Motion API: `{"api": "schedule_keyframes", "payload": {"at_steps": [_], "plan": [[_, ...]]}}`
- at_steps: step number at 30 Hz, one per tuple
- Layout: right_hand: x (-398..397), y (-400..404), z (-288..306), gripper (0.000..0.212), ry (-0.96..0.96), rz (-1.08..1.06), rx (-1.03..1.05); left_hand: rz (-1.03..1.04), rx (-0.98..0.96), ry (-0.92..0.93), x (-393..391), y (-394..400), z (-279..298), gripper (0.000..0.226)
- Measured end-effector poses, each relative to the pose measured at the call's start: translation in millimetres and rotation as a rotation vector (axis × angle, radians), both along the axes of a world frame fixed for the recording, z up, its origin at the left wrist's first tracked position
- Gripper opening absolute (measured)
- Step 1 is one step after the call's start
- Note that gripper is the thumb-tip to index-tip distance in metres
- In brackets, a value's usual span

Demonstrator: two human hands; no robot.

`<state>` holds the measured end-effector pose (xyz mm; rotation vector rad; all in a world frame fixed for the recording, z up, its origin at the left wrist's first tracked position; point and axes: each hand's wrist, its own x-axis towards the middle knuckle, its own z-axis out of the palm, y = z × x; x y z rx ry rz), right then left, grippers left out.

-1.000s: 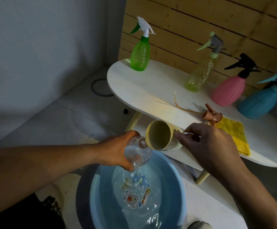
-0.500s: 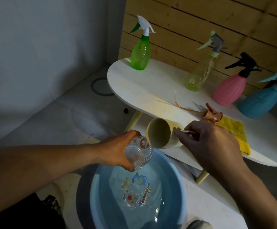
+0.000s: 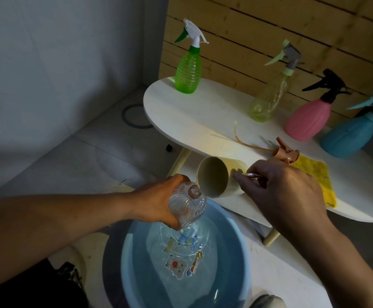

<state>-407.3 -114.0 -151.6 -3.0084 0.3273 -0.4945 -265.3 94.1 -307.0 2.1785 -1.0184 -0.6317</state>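
From the head camera, the person is filling a clear bottle point(image 3: 186, 206) from a tan cup point(image 3: 214, 180). The left hand point(image 3: 156, 203) has its fingers curled round the bottle's belly. The right hand point(image 3: 285, 192) pinches the cup at its back with bent fingers. Both things are held in the air just off the near edge of the tabletop point(image 3: 203, 112), right above a blue basin point(image 3: 245, 263) of water on the floor. To do this well, I think the cup's lip should sit right over the bottle's small mouth. The cup should tip slowly, and the bottle should stand straighter, so spills fall into the basin. The bottle is see-through, with ribs all round and a brownish ring at its open neck. It leans toward the cup. Its spray top point(image 3: 285, 152) lies near the tabletop's near edge.
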Motion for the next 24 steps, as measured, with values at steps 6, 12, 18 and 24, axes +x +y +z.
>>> {"api": "schedule_keyframes", "payload": {"at_steps": [6,12,18,24], "plan": [[-0.9,-0.7,-2.2,0.038,-0.002,0.017,-0.028,0.003,0.007,0.002,-0.1,-0.8,0.9,0.106],[-1.2,1.1,-2.1,0.036,-0.02,0.03,-0.057,-0.003,0.005,0.02,-0.4,-1.0,1.4,0.11],[-2.1,1.1,-1.8,0.037,-0.024,0.038,-0.065,0.004,0.013,0.015,-1.5,-1.0,1.4,0.11],[-3.6,3.5,-0.3,0.034,-0.063,0.041,-0.084,0.008,0.031,0.006,-2.2,-1.0,0.7,0.111]]}}
